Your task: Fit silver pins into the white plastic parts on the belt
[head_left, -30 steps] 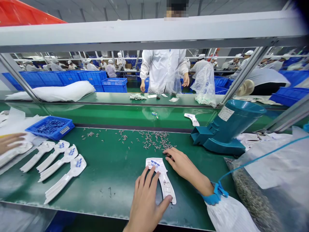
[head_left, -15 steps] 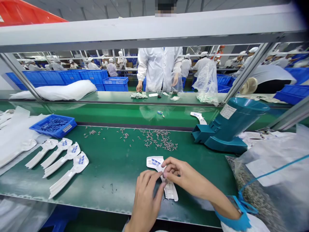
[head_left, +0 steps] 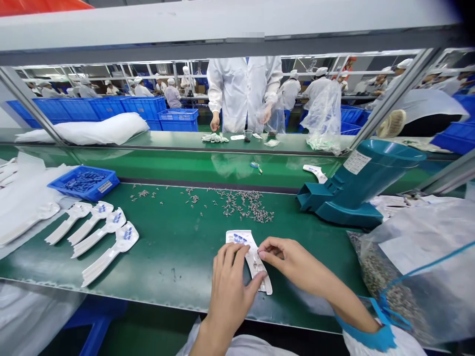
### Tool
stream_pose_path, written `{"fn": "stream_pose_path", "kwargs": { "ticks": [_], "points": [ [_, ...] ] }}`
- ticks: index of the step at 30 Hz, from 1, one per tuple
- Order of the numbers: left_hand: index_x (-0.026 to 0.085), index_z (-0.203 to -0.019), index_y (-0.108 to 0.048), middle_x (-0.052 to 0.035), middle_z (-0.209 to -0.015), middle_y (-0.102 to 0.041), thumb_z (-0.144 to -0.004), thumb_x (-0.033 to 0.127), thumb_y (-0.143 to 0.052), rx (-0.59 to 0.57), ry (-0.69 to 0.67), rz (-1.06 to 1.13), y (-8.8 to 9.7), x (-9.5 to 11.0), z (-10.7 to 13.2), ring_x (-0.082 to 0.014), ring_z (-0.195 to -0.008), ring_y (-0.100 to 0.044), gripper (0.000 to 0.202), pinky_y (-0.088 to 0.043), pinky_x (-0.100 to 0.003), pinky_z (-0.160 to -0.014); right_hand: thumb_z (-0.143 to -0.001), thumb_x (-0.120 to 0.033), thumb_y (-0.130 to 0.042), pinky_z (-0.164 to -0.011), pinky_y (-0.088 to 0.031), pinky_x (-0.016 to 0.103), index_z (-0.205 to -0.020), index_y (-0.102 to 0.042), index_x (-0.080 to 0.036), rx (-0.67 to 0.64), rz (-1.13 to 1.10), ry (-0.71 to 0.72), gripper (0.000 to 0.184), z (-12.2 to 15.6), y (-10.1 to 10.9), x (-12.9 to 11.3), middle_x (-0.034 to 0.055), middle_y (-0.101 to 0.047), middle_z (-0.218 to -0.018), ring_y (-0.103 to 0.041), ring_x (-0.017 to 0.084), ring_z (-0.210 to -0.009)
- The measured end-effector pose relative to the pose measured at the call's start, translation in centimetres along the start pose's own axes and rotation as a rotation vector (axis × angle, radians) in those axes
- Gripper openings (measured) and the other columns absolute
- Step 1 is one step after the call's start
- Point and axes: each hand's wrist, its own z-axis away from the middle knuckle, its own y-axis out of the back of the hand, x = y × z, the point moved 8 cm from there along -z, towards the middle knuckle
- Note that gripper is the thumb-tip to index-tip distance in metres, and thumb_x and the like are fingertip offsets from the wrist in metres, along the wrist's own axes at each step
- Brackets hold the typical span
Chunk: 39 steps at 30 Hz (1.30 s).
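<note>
In front of me a white curved plastic part [head_left: 255, 262] with blue pieces at its wide end lies on the green bench. My left hand [head_left: 233, 282] holds it from the left, fingertips at its upper edge and thumb across its lower part. At the part's right edge, my right hand [head_left: 285, 257] is closed in a pinch; whatever is between the fingertips is too small to make out. A few tiny metal pieces show on the part's middle. Beyond it, many small metal pieces, perhaps screws [head_left: 247, 203], are scattered over the bench.
Several similar white parts [head_left: 111, 247] lie at left, near a blue tray [head_left: 106, 184] of small blue pieces. A teal funnel-shaped container [head_left: 356, 188] stands at right, beside a clear bag [head_left: 401, 296] of metal pieces. A co-worker [head_left: 243, 94] stands across the green belt [head_left: 178, 165].
The view has tilted slightly down. My left thumb has moved across the part's lower section, and my right hand's pinch has shifted to the part's right edge.
</note>
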Motion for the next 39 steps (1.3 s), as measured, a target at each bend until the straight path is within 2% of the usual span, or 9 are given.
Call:
{"fn": "stream_pose_path", "kwargs": {
  "ticks": [2,6,13,19,24,29,32,34,39],
  "points": [
    [0.021,-0.133,-0.051,-0.011,-0.139,-0.054,-0.085,0.034,-0.072,-0.082,0.001,-0.04,-0.8,-0.1,0.2,-0.0327,-0.134,-0.043,0.054,-0.041,-0.05,-0.107,-0.092,-0.033,-0.054,-0.064,-0.043,0.027,-0.087,-0.068,-0.022,-0.058,0.113,-0.01,0.018,0.0,0.0,0.6,0.0022,-0.071,-0.081,-0.062,0.019,-0.073],
    [0.022,-0.134,-0.049,-0.0097,-0.148,-0.046,-0.085,0.036,-0.071,-0.168,0.021,-0.08,-1.7,-0.5,0.5,-0.0334,-0.141,-0.035,0.055,-0.038,-0.052,-0.11,-0.091,-0.028,-0.054,-0.064,-0.039,0.027,-0.086,-0.067,-0.024,-0.12,0.255,0.012,0.014,-0.4,-0.6,1.2,0.0016,-0.069,-0.08,-0.061,0.02,-0.077],
    [0.022,-0.134,-0.05,-0.0106,-0.148,-0.047,-0.084,0.035,-0.072,-0.193,0.026,-0.081,-1.6,-0.5,0.3,-0.034,-0.14,-0.036,0.056,-0.037,-0.053,-0.11,-0.09,-0.019,-0.053,-0.065,-0.035,0.028,-0.083,-0.063,-0.025,-0.085,0.403,0.007,0.013,-0.8,-0.6,0.1,0.0026,-0.07,-0.088,-0.061,0.021,-0.083],
    [0.023,-0.134,-0.049,-0.0101,-0.147,-0.047,-0.083,0.035,-0.072,-0.184,0.032,-0.076,-1.8,-0.6,0.2,-0.0349,-0.14,-0.036,0.057,-0.037,-0.054,-0.11,-0.088,-0.019,-0.057,-0.059,-0.03,0.028,-0.084,-0.061,-0.025,-0.118,0.484,-0.165,0.008,-1.3,-0.7,0.6,0.003,-0.07,-0.085,-0.063,0.022,-0.078],
    [0.024,-0.131,-0.05,-0.0099,-0.146,-0.046,-0.082,0.032,-0.073,-0.15,0.038,-0.054,-1.8,-0.8,0.2,-0.0341,-0.139,-0.036,0.054,-0.038,-0.053,-0.109,-0.083,-0.018,-0.062,-0.06,-0.034,0.027,-0.09,-0.054,-0.025,-0.11,0.384,-0.146,0.013,-2.1,-0.7,1.4,0.0005,-0.07,-0.08,-0.064,0.02,-0.076],
    [0.021,-0.134,-0.047,-0.0143,-0.138,-0.047,-0.09,0.035,-0.061,0.008,0.152,-0.053,-0.1,-1.8,0.2,-0.033,-0.129,-0.044,0.048,-0.042,-0.052,-0.103,-0.09,-0.029,-0.055,-0.062,-0.045,0.025,-0.09,-0.054,-0.023,-0.115,0.018,-0.057,0.006,-1.3,-1.3,2.4,0.0002,-0.071,-0.075,-0.066,0.018,-0.073],
    [0.016,-0.138,-0.044,-0.0177,-0.13,-0.05,-0.09,0.052,-0.058,0.028,0.272,-0.121,0.3,-1.9,-0.7,-0.0341,-0.114,-0.052,0.061,-0.047,-0.051,-0.093,-0.094,-0.03,-0.047,-0.064,-0.048,0.025,-0.09,-0.056,-0.022,-0.026,-0.052,-0.056,0.012,-1.9,-0.1,3.7,0.002,-0.072,-0.08,-0.068,0.017,-0.072],
    [0.014,-0.139,-0.045,-0.0209,-0.136,-0.047,-0.083,0.059,-0.062,-0.014,0.275,-0.215,-0.3,-1.1,-1.9,-0.0373,-0.109,-0.054,0.073,-0.048,-0.052,-0.087,-0.094,-0.026,-0.045,-0.068,-0.048,0.026,-0.09,-0.06,-0.021,0.116,0.113,-0.041,0.016,-3.3,1.9,4.2,0.0032,-0.073,-0.084,-0.068,0.018,-0.076],
    [0.019,-0.118,-0.06,-0.0164,-0.135,-0.054,-0.081,0.027,-0.064,-0.221,0.189,-0.423,-2.4,0.3,-3.5,-0.0355,-0.103,-0.06,0.038,-0.052,-0.045,-0.079,-0.094,-0.019,-0.048,-0.091,-0.043,0.035,-0.117,-0.064,-0.014,0.377,0.465,-0.052,0.028,-7.5,5.7,4.9,0.0156,-0.065,-0.117,-0.061,0.027,-0.108]
  ]
}}
